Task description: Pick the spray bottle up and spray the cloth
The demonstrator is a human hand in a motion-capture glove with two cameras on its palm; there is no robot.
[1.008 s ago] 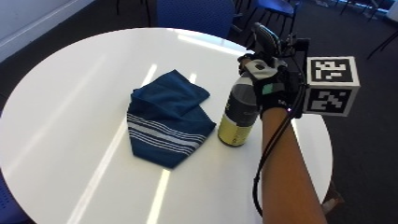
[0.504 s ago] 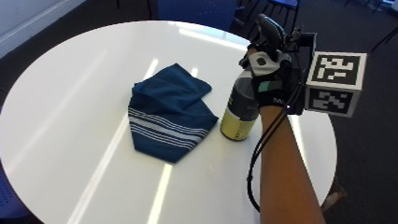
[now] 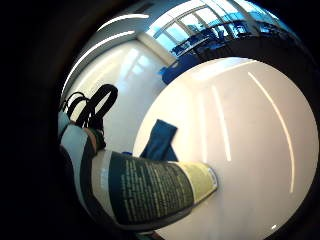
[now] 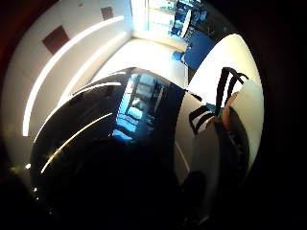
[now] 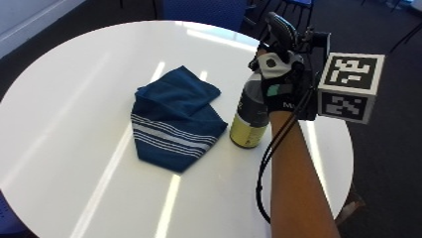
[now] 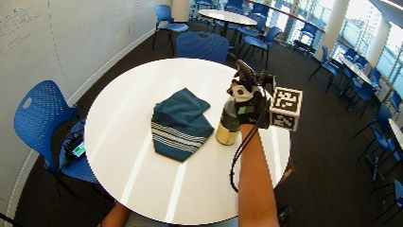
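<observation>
A spray bottle (image 5: 249, 124) with a dark upper body and a yellow lower band stands upright right of the middle of the round white table (image 5: 79, 99). My gloved right hand (image 5: 280, 82) grips the bottle's top from the right side, its fingers curled round the neck. The bottle's base is at the tabletop; I cannot tell whether it touches. A dark blue cloth (image 5: 175, 119) with white stripes lies crumpled just left of the bottle, close beside it. In the little finger side palm view the bottle (image 3: 150, 192) fills the near field, with the cloth (image 3: 160, 140) beyond it.
The table's edge (image 5: 346, 148) runs close to the right of my forearm. Blue chairs (image 6: 44, 118) (image 6: 201, 45) stand around the table, and another white table (image 6: 230, 16) with chairs stands further back. Bare tabletop (image 6: 126, 118) lies left of the cloth.
The hand stays round the bottle's top and the bottle stays beside the cloth. Only the outside view has shifted slightly.
</observation>
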